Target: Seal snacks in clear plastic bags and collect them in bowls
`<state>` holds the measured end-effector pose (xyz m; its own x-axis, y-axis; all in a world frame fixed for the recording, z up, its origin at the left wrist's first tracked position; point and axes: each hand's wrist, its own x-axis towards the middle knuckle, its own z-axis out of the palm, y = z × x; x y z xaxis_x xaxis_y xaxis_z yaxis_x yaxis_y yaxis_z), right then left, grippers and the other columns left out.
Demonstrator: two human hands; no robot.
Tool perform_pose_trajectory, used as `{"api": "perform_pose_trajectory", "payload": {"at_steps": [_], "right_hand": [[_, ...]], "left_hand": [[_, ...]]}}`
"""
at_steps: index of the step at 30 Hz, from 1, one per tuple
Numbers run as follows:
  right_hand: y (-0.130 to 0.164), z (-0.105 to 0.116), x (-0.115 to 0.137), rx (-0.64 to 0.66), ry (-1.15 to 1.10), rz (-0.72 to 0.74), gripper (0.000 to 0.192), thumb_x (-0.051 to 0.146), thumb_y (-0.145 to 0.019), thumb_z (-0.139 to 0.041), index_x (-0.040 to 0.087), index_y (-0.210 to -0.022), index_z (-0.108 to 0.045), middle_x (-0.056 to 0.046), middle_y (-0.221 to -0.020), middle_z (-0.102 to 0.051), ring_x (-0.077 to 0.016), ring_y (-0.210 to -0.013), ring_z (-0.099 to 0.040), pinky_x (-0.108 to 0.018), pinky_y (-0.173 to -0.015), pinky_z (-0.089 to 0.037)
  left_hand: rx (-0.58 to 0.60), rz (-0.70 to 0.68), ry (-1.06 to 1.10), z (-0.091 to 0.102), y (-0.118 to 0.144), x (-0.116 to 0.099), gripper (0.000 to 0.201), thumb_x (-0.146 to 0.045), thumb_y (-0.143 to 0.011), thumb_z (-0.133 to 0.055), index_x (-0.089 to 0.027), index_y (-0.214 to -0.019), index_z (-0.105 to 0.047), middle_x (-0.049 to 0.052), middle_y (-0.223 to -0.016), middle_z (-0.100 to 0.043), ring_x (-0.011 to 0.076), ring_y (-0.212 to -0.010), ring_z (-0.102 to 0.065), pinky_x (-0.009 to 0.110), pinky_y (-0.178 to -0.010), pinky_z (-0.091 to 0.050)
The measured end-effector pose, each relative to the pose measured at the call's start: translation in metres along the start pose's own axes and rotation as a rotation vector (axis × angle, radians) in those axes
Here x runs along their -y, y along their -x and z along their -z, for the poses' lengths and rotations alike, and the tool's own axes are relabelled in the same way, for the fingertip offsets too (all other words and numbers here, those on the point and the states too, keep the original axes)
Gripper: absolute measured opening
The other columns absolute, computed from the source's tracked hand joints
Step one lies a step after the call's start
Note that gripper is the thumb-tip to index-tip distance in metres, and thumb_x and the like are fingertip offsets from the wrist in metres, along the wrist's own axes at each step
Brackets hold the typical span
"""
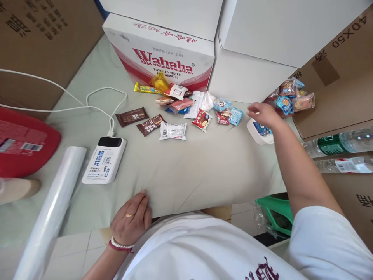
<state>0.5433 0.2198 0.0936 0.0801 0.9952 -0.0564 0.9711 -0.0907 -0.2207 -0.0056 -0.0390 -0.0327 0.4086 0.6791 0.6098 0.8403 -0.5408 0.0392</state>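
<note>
Snack packets (201, 119) lie scattered on the pale cloth-covered table (204, 171), in front of a Wahaha water carton (159, 58). The right hand (262, 113) reaches out over the far right part of the table, fingers loosely curled and gripping nothing, just above a small white bowl (256, 134) that holds a blue packet (261, 128). Just left of that hand sit 2 light-blue packets (229, 111) and a red one (202, 119). Farther left are a white packet (173, 131) and 2 brown chocolate bars (141, 120). The left hand (131, 221) rests flat and open on the near edge of the table, a ring on 1 finger and bracelets at the wrist. A white power bank (104, 159) with its cable (87, 101) lies left of the middle, beside a roll of clear film (52, 210). 2 water bottles (340, 151) lie at the right, near a bag of mixed snacks (291, 99).
</note>
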Motion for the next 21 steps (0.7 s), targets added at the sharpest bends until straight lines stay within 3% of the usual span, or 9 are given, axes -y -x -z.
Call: {"api": "perform_pose_trajectory", "payload": {"at_steps": [3, 6, 10, 13, 17, 21], "right_hand": [[-0.031, -0.036, 0.028, 0.035, -0.041, -0.223, 0.065, 0.046, -0.082, -0.074, 0.011, -0.135, -0.061, -0.022, -0.128, -0.069, -0.0354, -0.116, -0.066, -0.048, -0.102, -0.051], [-0.053, -0.055, 0.041, 0.103, -0.040, -0.350, 0.089, 0.048, -0.063, -0.090, 0.006, -0.135, -0.059, -0.027, -0.130, -0.065, -0.0404, -0.120, -0.063, -0.050, -0.102, -0.052], [-0.057, -0.052, 0.042, 0.139, -0.114, -0.458, 0.084, 0.046, -0.047, -0.098, 0.007, -0.116, -0.068, -0.021, -0.112, -0.071, -0.0377, -0.108, -0.068, -0.048, -0.093, -0.057], [-0.043, -0.048, 0.046, 0.103, -0.319, -0.451, 0.066, 0.039, -0.054, -0.096, 0.010, -0.107, -0.070, -0.014, -0.101, -0.073, -0.0314, -0.100, -0.069, -0.043, -0.088, -0.059], [-0.010, -0.038, 0.043, -0.065, -0.575, -0.376, 0.040, 0.028, -0.074, -0.080, 0.013, -0.109, -0.067, -0.012, -0.103, -0.071, -0.0276, -0.095, -0.070, -0.041, -0.079, -0.061], [0.037, -0.005, 0.002, -0.284, -0.734, -0.378, 0.053, 0.025, -0.080, -0.070, 0.020, -0.131, -0.056, -0.013, -0.124, -0.065, -0.0247, -0.095, -0.070, -0.038, -0.072, -0.062]], "left_hand": [[0.013, 0.015, -0.008, 0.000, 0.000, 0.000, 0.039, -0.003, -0.077, -0.068, -0.017, -0.113, -0.070, 0.010, -0.110, -0.078, 0.0238, -0.088, -0.075, 0.035, -0.082, -0.059], [0.025, 0.022, -0.004, 0.000, 0.001, -0.001, 0.038, -0.003, -0.077, -0.067, -0.017, -0.112, -0.069, 0.012, -0.111, -0.078, 0.0244, -0.090, -0.075, 0.035, -0.083, -0.059], [0.009, 0.022, -0.007, -0.001, 0.001, -0.002, 0.040, -0.003, -0.075, -0.068, -0.016, -0.113, -0.069, 0.013, -0.110, -0.078, 0.0250, -0.090, -0.075, 0.035, -0.082, -0.059], [0.006, 0.023, -0.003, -0.001, 0.001, -0.002, 0.041, -0.003, -0.076, -0.068, -0.016, -0.115, -0.069, 0.013, -0.109, -0.078, 0.0245, -0.089, -0.074, 0.035, -0.082, -0.059], [0.001, 0.018, -0.001, 0.000, 0.000, -0.001, 0.043, -0.003, -0.076, -0.068, -0.016, -0.117, -0.069, 0.012, -0.109, -0.078, 0.0237, -0.088, -0.074, 0.034, -0.082, -0.059], [-0.007, 0.017, -0.017, -0.001, 0.002, 0.000, 0.048, -0.005, -0.077, -0.068, -0.017, -0.123, -0.067, 0.010, -0.109, -0.079, 0.0242, -0.088, -0.075, 0.035, -0.081, -0.059]]}}
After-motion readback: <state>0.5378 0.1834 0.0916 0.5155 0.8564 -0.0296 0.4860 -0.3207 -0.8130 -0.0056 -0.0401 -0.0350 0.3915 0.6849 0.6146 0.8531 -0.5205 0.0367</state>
